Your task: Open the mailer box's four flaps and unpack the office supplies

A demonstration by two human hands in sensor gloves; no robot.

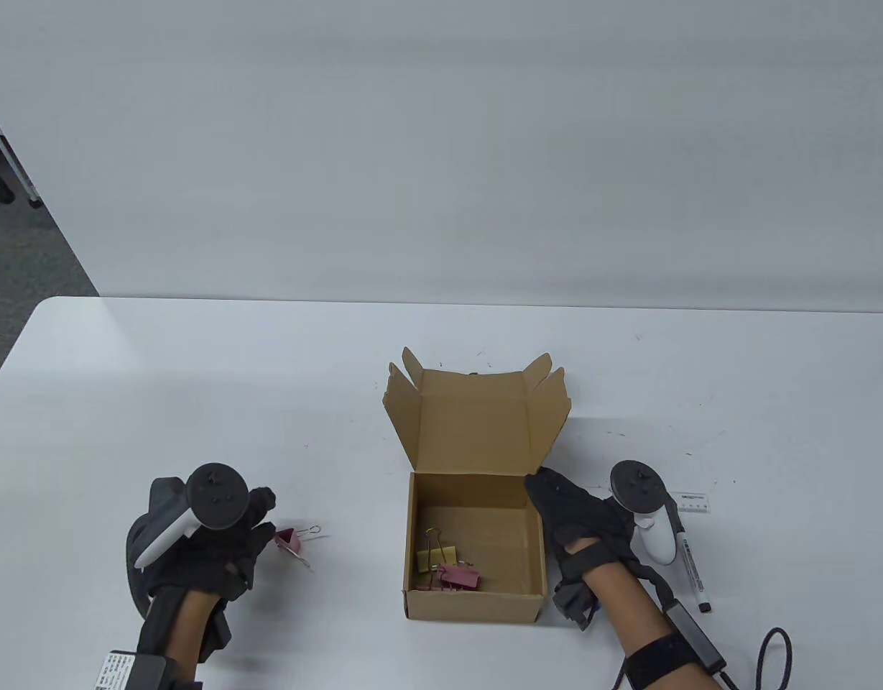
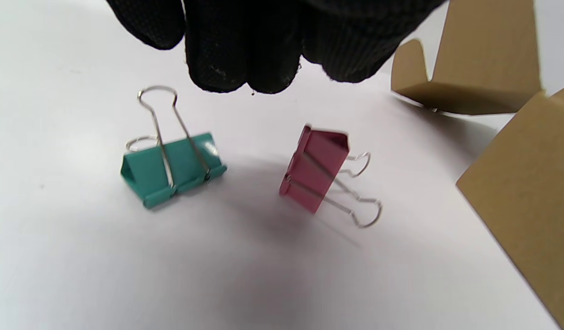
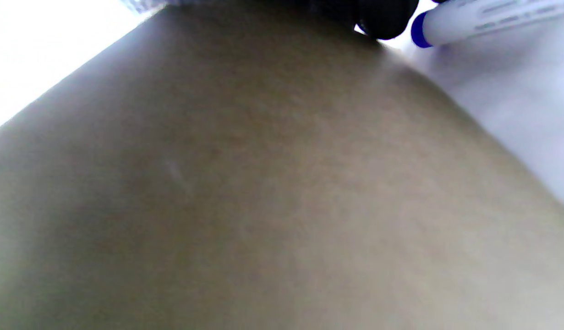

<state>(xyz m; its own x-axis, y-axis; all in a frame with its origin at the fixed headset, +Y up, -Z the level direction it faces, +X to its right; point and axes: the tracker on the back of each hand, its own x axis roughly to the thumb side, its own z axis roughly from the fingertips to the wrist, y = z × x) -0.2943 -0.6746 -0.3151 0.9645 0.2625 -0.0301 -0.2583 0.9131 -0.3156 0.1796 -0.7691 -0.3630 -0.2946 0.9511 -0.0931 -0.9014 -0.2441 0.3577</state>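
White worktop [image 1: 197,374], plain wall behind. Mailer box [image 1: 475,546] sits centre, lid and flaps up, yellow clip [image 1: 437,558] and pink clip [image 1: 458,577] inside it. Right hand [image 1: 578,519] rests against box's right wall, likely steadying it; grip cannot tell. Left hand [image 1: 207,539] hangs over unpacked pink binder clip [image 2: 314,168] and teal clip [image 2: 172,168], fingers [image 2: 238,50] bunched, holding nothing. Marker [image 1: 692,568] lies right of box.
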